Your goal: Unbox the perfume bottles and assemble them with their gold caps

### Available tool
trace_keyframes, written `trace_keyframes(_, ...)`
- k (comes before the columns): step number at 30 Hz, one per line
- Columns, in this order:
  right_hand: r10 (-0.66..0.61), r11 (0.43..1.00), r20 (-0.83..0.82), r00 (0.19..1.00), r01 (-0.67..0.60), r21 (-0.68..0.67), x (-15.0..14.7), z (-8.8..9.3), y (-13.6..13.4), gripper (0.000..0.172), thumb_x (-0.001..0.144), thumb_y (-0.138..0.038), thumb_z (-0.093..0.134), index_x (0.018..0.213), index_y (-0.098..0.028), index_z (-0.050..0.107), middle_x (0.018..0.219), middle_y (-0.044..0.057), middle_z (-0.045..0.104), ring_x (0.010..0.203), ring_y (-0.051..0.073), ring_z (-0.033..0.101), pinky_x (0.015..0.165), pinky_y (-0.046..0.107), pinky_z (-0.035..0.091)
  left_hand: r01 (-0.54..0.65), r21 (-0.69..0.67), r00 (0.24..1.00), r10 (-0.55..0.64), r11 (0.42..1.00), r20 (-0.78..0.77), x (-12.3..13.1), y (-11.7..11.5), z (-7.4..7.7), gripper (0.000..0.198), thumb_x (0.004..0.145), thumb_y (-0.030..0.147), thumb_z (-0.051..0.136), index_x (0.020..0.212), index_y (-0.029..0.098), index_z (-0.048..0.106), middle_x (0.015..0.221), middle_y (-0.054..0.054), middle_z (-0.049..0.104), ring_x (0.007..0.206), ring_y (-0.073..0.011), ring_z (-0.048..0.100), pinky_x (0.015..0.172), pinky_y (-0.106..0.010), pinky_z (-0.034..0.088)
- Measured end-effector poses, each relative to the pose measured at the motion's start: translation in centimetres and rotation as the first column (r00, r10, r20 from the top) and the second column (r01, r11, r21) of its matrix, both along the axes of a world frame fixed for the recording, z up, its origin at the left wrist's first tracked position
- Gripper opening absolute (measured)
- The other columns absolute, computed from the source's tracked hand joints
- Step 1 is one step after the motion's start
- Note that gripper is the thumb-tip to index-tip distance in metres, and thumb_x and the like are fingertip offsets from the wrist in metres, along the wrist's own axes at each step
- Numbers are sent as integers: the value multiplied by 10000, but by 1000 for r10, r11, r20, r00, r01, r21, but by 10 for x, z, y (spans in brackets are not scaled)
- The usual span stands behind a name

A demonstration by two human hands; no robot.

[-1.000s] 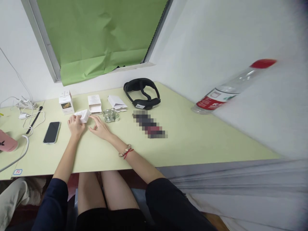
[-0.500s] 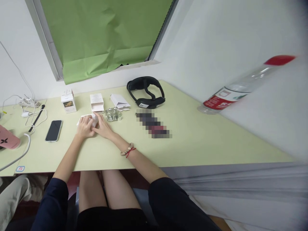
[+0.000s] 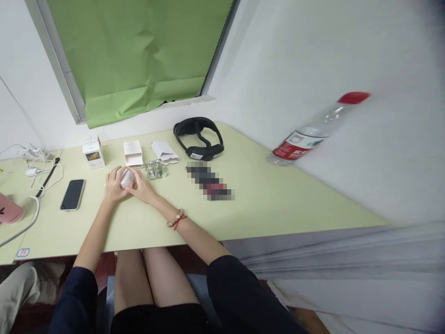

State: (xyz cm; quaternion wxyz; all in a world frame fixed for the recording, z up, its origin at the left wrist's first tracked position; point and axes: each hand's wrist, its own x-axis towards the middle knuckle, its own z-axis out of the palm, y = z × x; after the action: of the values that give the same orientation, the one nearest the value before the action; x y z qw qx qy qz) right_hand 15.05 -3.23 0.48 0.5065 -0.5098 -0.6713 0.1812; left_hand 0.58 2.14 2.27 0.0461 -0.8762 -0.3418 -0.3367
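Between my two hands, on the pale table, is a small white box (image 3: 127,178) with print on its visible face. My left hand (image 3: 114,186) wraps round its left side, fingers bent. My right hand (image 3: 143,189) grips the other side, with fingers on its top edge and the thumb low in front. Parts of the box are hidden behind the fingers. Close beyond my right fingers stands a cluster of small clear glass bottles (image 3: 155,170). An open white carton (image 3: 133,150) lies just behind the hands, and a folded white card piece (image 3: 164,151) is to its right.
A white box with a picture (image 3: 93,157) stands at the back left. A phone (image 3: 73,195) lies left of my arm, near cables (image 3: 38,162) and a pink cup (image 3: 10,209). Rightward are a black headset (image 3: 200,139), a pixelated item (image 3: 210,182) and a plastic bottle (image 3: 299,139).
The white box has been turned between my hands, and its printed face now shows. My fingers have shifted to its sides. The whole view has moved slightly.
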Motion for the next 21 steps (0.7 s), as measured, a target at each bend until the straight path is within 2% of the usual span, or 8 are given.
trace_keyframes(5,-21,1000,31,999,21,3,1,0,3,687,843,-436,597,1448,-217,356,1447,138,429,1325,264,446,1032,453,462,-25,36,1000,25,999,9,5,0,1,549,830,429,549,1303,153,515,1268,-181,584,1186,-294,536,973,-406,370)
trace_keyframes(12,-11,1000,20,1000,10,9,3,-3,4,686,843,-440,591,1443,-201,360,1441,154,426,1319,277,451,997,447,494,-4,25,1000,4,1000,-20,9,-2,0,525,851,397,530,1326,178,488,1271,-172,586,1180,-290,537,969,-408,364)
trace_keyframes(21,-5,999,20,1000,5,45,3,1,0,567,915,-374,487,1450,-228,374,1424,125,461,1275,252,493,971,416,512,-41,9,999,41,999,-25,2,0,6,600,813,498,552,1309,164,504,1294,-181,564,1201,-309,513,1001,-415,335)
